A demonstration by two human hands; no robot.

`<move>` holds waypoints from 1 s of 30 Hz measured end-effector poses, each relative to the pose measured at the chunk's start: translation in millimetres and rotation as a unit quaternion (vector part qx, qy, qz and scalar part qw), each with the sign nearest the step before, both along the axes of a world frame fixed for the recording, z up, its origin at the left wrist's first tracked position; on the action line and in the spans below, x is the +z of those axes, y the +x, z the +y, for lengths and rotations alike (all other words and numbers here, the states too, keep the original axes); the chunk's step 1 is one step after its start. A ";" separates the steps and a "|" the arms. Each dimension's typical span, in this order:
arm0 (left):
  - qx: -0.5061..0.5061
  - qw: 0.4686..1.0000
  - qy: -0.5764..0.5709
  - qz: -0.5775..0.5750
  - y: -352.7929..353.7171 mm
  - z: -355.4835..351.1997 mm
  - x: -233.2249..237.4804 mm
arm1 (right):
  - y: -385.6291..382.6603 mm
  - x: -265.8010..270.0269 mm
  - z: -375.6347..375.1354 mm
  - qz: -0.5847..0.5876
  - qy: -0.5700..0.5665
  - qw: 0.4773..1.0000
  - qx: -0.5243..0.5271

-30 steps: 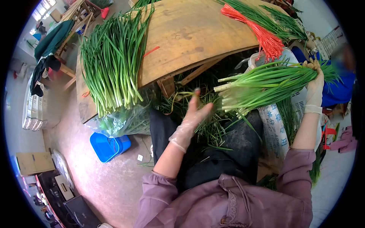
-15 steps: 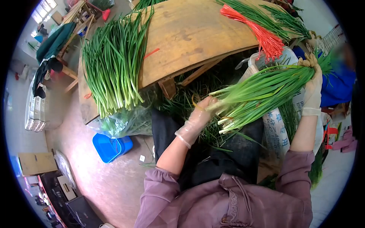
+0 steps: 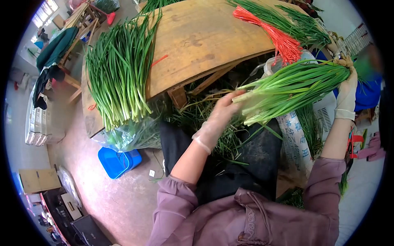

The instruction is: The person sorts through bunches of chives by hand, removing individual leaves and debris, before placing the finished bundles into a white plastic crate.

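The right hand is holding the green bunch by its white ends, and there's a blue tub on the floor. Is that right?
Not quite: the right hand holds the green bunch near its leafy end; the white ends are over by the left hand. The head view shows it. The blue tub is indeed on the floor.

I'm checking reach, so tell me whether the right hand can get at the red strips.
Probably not as things stand: the right hand is gripping the green bunch, though the red strips lie nearby.
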State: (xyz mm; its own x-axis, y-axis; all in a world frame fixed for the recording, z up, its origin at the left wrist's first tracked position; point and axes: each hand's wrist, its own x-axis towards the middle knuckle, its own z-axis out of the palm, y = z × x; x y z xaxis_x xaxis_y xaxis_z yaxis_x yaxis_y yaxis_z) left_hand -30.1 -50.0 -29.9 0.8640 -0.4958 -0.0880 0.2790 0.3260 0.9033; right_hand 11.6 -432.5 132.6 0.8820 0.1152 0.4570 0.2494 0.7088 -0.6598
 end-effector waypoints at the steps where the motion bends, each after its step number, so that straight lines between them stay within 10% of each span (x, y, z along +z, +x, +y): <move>1: -0.021 0.999 -0.040 -0.013 3.8 -9.4 -3.5 | 3.8 7.0 9.8 0.147 0.031 0.944 -0.293; 15: 0.074 0.990 -0.072 -0.100 -16.3 -9.6 -11.7 | -5.6 15.1 86.4 0.186 0.018 0.895 -0.405; 17: 0.043 0.956 0.182 -0.225 -18.0 -1.4 4.3 | -5.5 13.9 85.1 0.184 0.015 0.894 -0.408; 23: 0.096 0.975 0.147 -0.135 -11.8 -12.4 -18.7 | -2.9 -3.7 54.7 0.081 0.013 0.982 -0.172; 26: 0.158 0.982 0.059 -0.082 -16.4 -6.7 -16.7 | -5.9 8.8 70.4 0.197 0.025 0.912 -0.360; 28: 0.118 0.931 0.303 -0.166 -17.8 7.6 -22.8 | -15.1 7.0 56.8 0.064 -0.003 0.975 -0.212; 30: 0.199 0.922 0.309 -0.123 -13.8 24.7 -77.4 | -15.7 30.3 51.5 0.068 0.011 0.966 -0.249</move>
